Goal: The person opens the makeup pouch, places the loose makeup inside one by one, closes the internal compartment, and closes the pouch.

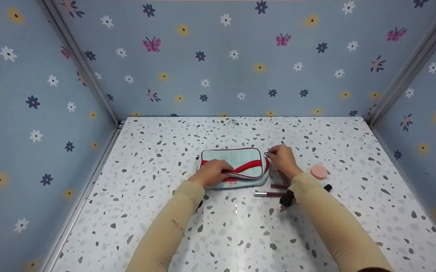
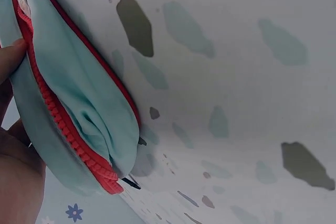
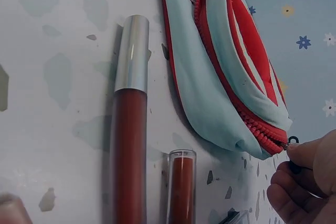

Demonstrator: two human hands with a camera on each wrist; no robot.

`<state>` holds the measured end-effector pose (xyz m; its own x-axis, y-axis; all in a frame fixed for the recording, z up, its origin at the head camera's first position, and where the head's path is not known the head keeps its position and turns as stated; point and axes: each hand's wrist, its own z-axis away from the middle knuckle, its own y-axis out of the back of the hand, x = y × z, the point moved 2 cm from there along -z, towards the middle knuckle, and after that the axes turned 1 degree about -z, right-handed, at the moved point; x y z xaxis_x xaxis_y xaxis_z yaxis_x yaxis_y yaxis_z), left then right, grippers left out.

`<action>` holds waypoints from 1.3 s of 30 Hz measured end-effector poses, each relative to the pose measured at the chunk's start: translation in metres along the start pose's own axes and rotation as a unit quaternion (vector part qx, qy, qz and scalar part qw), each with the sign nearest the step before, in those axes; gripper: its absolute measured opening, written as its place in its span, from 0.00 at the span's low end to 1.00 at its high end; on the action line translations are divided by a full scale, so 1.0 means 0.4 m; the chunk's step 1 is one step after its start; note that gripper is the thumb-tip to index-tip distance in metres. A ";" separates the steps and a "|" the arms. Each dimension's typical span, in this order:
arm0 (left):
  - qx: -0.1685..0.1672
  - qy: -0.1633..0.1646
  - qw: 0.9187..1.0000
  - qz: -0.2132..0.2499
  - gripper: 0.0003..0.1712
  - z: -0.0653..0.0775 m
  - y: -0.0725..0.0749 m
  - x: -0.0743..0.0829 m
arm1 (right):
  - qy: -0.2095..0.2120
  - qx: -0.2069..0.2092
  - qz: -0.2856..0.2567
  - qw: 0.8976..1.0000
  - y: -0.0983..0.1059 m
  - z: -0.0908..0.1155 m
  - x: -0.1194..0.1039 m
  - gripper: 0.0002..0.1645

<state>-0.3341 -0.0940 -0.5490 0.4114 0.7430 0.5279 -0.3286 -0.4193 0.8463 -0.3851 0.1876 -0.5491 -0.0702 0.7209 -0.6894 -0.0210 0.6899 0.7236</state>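
A pale mint zip pouch (image 1: 233, 154) with red trim and a red strap lies on the speckled table. My left hand (image 1: 212, 172) grips its front upper edge, thumb on the fabric beside the red zipper (image 2: 62, 121). At the pouch's right end, my right hand (image 1: 284, 160) pinches the small metal zipper pull (image 3: 285, 145) between thumb and forefinger. The zipper's red teeth show along the front, with the top flap raised from the lower part. What lies inside the pouch is hidden.
Right of the pouch lie a long dark-red tube with a silver cap (image 3: 133, 56) and a shorter clear-ended tube (image 3: 181, 187). A dark, fluffy brush-like thing (image 1: 286, 200) is partly under the right sleeve. Beyond it sits a round pink item (image 1: 318, 172). Flowered walls (image 1: 233, 75) enclose the table.
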 end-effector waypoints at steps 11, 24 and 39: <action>0.009 -0.027 1.000 0.004 0.15 0.001 0.000 -0.002 | -0.023 -0.021 -0.016 0.999 -0.008 -0.024 -0.009 0.12; -0.007 -0.021 1.000 -0.002 0.16 0.001 0.002 -0.003 | -0.042 -0.021 -0.042 0.998 -0.025 -0.052 -0.020 0.13; -0.011 -0.025 1.000 -0.006 0.16 0.001 0.007 -0.001 | -0.055 -0.022 -0.054 0.997 -0.053 -0.071 -0.016 0.14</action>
<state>-0.3347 -0.0957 -0.5470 0.4581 0.7204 0.5208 -0.3421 -0.3979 0.8513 -0.4124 0.1664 -0.5592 0.0448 0.6477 -0.7605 -0.0670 0.7616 0.6446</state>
